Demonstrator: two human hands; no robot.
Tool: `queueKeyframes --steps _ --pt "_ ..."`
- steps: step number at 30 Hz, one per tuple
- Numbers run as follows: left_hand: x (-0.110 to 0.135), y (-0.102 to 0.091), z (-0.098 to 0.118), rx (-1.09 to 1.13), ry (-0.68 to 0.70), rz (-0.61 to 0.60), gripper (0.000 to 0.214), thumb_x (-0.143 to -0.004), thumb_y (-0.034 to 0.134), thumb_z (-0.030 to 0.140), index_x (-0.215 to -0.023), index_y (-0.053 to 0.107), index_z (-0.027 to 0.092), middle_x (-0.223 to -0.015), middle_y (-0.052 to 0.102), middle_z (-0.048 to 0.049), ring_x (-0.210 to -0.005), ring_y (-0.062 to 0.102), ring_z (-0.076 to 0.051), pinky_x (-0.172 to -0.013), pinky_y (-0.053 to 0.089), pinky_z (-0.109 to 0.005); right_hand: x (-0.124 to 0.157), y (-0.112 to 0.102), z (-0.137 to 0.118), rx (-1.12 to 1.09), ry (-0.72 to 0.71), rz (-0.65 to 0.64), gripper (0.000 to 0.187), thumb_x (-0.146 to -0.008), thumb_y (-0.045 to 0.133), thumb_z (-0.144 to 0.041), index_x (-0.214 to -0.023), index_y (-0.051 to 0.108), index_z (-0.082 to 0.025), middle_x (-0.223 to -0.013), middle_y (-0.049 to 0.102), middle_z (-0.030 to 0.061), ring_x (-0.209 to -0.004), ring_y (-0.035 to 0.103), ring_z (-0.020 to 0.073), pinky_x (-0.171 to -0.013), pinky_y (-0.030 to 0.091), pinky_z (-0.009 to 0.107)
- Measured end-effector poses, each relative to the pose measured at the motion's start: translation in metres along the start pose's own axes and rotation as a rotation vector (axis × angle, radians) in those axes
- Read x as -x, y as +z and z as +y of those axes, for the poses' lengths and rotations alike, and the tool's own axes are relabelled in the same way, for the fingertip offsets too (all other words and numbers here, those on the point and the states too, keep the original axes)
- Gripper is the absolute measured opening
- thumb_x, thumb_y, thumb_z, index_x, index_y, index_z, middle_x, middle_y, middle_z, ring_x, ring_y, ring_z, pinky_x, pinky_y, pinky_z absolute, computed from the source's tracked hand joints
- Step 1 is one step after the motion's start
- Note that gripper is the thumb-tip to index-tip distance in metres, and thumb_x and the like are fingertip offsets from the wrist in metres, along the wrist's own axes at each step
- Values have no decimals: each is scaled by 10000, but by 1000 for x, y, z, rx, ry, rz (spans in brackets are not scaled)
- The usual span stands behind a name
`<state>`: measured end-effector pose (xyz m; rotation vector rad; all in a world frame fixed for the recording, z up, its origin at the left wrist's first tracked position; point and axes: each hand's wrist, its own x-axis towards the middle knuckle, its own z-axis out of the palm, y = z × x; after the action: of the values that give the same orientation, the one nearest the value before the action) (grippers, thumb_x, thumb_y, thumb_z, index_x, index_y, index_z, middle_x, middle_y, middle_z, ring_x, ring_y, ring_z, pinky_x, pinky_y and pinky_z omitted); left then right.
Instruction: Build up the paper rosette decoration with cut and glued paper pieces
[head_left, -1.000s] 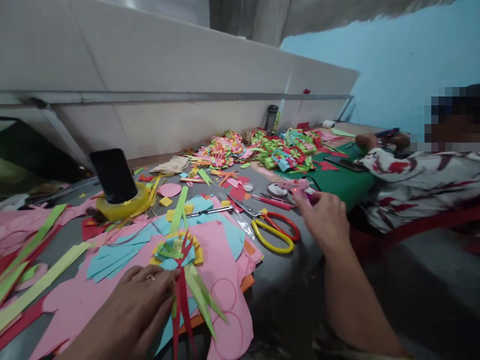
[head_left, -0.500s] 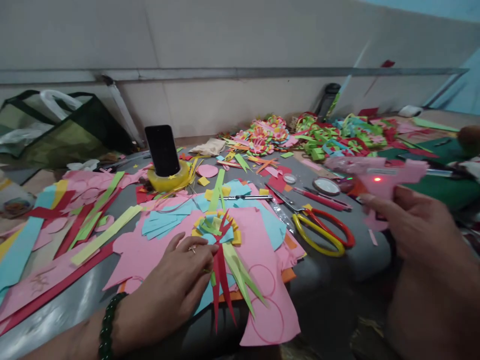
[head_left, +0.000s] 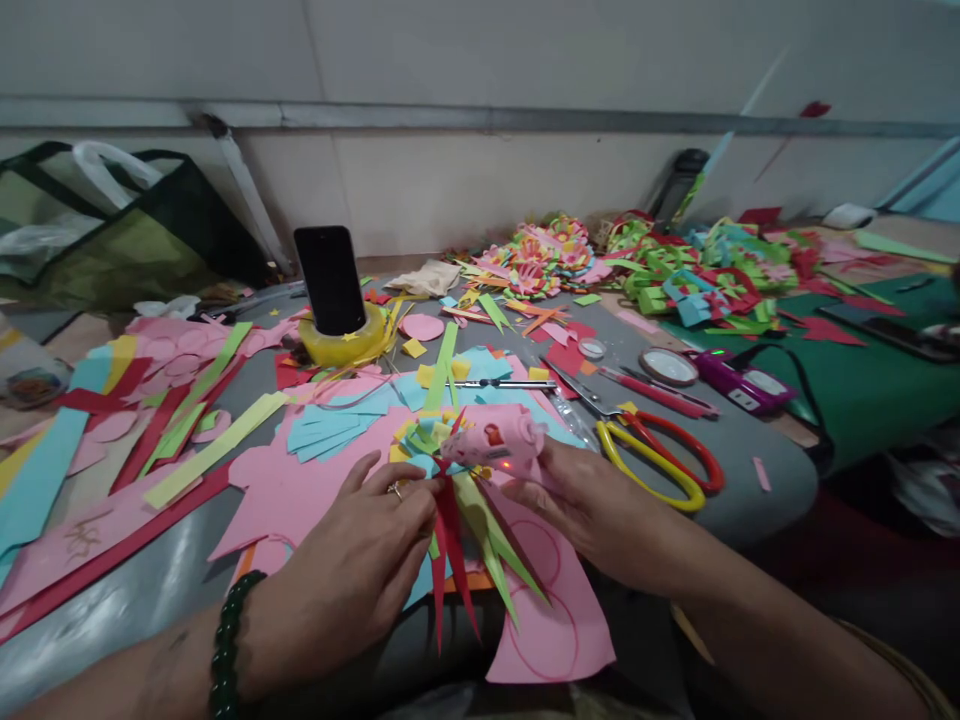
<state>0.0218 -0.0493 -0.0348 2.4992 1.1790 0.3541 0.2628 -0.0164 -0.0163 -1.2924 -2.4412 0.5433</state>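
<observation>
My left hand (head_left: 352, 570) presses on a paper rosette (head_left: 431, 445) with red and green strips hanging toward me. It lies on pink paper sheets (head_left: 300, 490) at the table's near edge. My right hand (head_left: 592, 510) holds a pink glue gun (head_left: 499, 440) with its nozzle pointing left at the rosette. A small red light glows on the gun.
Yellow and red scissors (head_left: 660, 465) lie right of my hands. A black phone (head_left: 330, 280) stands in a yellow tape roll (head_left: 345, 345). Coloured paper strips (head_left: 172, 440) cover the left side, finished paper flowers (head_left: 540, 255) sit at the back, and a green mat (head_left: 862, 380) lies right.
My right hand brought the pink glue gun from the right side down to the rosette. The left hand stayed on the rosette. The view shifted left.
</observation>
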Motion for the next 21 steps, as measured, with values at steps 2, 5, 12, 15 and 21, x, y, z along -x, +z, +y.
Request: queueKeyframes --steps 2,5,12,15,21 --pt "0 0 0 -7 -2 -11 201 -904 363 170 -998 535 212 -1008 610 -67 -1117 454 -246 -1067 229 -518 -1 0 0 11 -15 -17 234 -928 437 -415 -911 550 -210 -760 632 50 -651 591 181 -573 427 278" --pt "-1 0 1 -9 -3 -17 193 -914 349 176 -976 529 208 -985 604 -64 -1116 453 -240 -1069 222 -513 -1 -1 -1 12 -15 -35 236 -931 432 -407 -936 555 -206 -800 646 59 -681 606 192 -586 430 287" --pt "-2 -2 3 -6 -8 -25 172 -906 349 151 -912 513 202 -955 604 -57 -1080 469 -235 -1066 226 -516 2 -6 -6 -17 -19 -36 272 -935 412 -423 -966 574 -206 -832 657 69 -711 615 198 -602 447 293" --pt "-2 -2 4 4 -10 -25 154 -893 361 136 -869 499 201 -931 600 -51 -1036 484 -231 -1055 245 -515 2 -6 -6 -29 -40 -49 258 -930 429 -410 -1007 573 -210 -848 666 69 -734 624 203 -616 454 292" --pt "-2 -1 4 10 -4 -7 173 -911 346 144 -898 508 203 -945 592 -53 -1046 470 -226 -1050 259 -499 1 -6 -7 38 17 -47 274 -933 411 -419 -891 558 -192 -779 646 74 -662 598 195 -574 421 291"
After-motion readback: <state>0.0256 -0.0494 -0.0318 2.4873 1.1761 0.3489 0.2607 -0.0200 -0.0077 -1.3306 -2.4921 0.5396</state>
